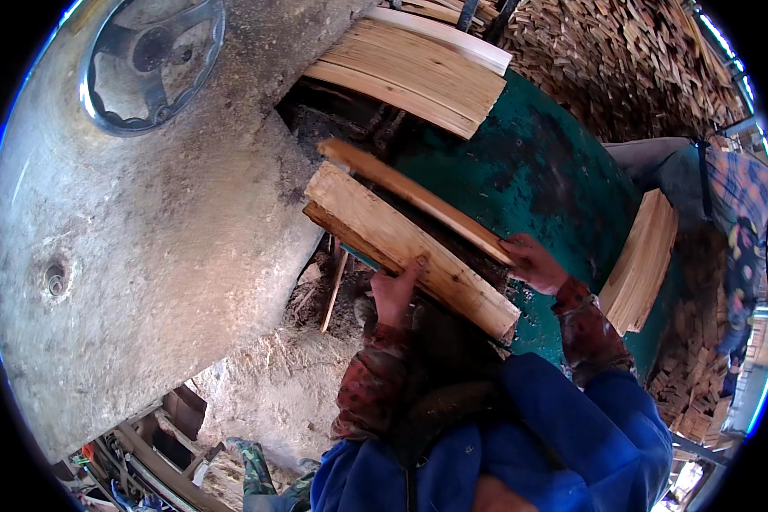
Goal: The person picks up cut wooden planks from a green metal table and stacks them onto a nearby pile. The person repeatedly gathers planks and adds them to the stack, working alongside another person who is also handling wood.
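My left hand (394,292) is closed on the near edge of a thick, pale wood block (401,235), thumb on top. The block lies slantwise over the dark gap at the green table's edge; a darker strip shows along its lower side. My right hand (538,265) grips the near end of a narrow, brownish wood slat (418,201), held just beyond the block and roughly parallel to it. The slat's far end reaches toward the machine's opening. The fingers under both pieces are partly hidden.
A big dusty machine housing (188,256) with a handwheel (152,49) fills the left. Boards (418,72) lie at the far end of the green table (478,154); another wood piece (642,264) is at its right. A person in plaid (730,205) stands there. Split wood (606,60) is heaped behind.
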A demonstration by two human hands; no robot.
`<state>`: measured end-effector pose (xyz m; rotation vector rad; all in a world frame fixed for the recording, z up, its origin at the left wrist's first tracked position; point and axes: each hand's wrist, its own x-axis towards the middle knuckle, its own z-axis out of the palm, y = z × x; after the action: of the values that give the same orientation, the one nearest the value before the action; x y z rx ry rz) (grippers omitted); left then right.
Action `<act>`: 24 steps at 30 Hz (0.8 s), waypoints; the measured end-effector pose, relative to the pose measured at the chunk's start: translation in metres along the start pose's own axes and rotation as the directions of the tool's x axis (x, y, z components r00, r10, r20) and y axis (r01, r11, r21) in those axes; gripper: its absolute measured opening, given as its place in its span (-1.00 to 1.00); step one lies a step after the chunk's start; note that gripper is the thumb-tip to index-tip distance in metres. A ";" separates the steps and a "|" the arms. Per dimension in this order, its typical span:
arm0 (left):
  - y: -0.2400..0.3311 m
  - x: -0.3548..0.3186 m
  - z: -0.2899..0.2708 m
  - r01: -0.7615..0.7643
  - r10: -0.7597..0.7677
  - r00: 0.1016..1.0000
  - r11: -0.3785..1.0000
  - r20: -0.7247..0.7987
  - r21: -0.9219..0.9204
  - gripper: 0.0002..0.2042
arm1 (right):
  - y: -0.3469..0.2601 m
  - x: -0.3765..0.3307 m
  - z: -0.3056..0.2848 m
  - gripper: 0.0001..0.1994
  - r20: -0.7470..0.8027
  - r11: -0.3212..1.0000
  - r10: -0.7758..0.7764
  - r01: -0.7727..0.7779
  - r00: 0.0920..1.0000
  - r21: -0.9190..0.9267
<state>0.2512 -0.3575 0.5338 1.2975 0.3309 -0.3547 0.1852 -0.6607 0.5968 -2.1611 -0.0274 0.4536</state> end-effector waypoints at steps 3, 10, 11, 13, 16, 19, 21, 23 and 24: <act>-0.007 0.003 -0.002 -0.053 0.056 0.998 0.995 -0.031 0.083 -0.59 | 0.013 -0.021 -0.010 -0.40 0.036 1.000 -0.008 0.009 0.999 -0.026; -0.021 0.008 -0.001 -0.060 0.060 0.998 0.998 -0.020 -0.005 -0.54 | 0.050 -0.029 -0.008 -0.45 0.077 0.914 -0.180 0.196 0.981 -0.355; -0.019 0.008 -0.002 -0.052 0.053 0.998 0.998 -0.031 0.020 -0.54 | 0.045 -0.020 -0.012 -0.48 0.091 0.928 -0.146 0.169 0.985 -0.333; -0.016 0.006 -0.003 -0.062 0.064 0.997 0.997 -0.037 0.042 -0.54 | 0.013 0.002 -0.014 -0.53 0.118 0.949 -0.079 0.111 0.990 -0.294; -0.016 0.006 -0.004 -0.094 0.094 0.995 0.995 -0.028 0.014 -0.52 | -0.031 0.036 0.010 -0.56 -0.053 0.944 -0.096 0.074 0.994 -0.322; -0.024 0.011 -0.005 -0.060 0.060 0.998 0.998 -0.018 0.011 -0.52 | -0.041 0.071 0.046 -0.50 -0.168 0.914 -0.292 0.223 0.942 -0.339; -0.013 0.006 -0.002 -0.005 0.006 1.000 0.998 -0.009 0.056 -0.53 | -0.038 0.094 0.074 -0.46 -0.248 0.902 -0.315 0.207 0.916 -0.379; -0.008 0.003 -0.002 -0.060 0.060 0.998 0.998 0.003 0.036 -0.53 | -0.043 0.098 0.084 -0.44 -0.268 0.881 -0.337 0.201 0.903 -0.429; -0.005 0.002 -0.003 -0.085 0.085 0.996 0.996 0.003 0.024 -0.53 | -0.055 0.094 0.082 -0.43 -0.248 0.865 -0.345 0.205 0.905 -0.458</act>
<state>0.2504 -0.3561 0.5283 1.3302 0.2694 -0.2888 0.2539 -0.5460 0.5675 -2.5831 -0.2783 -0.0948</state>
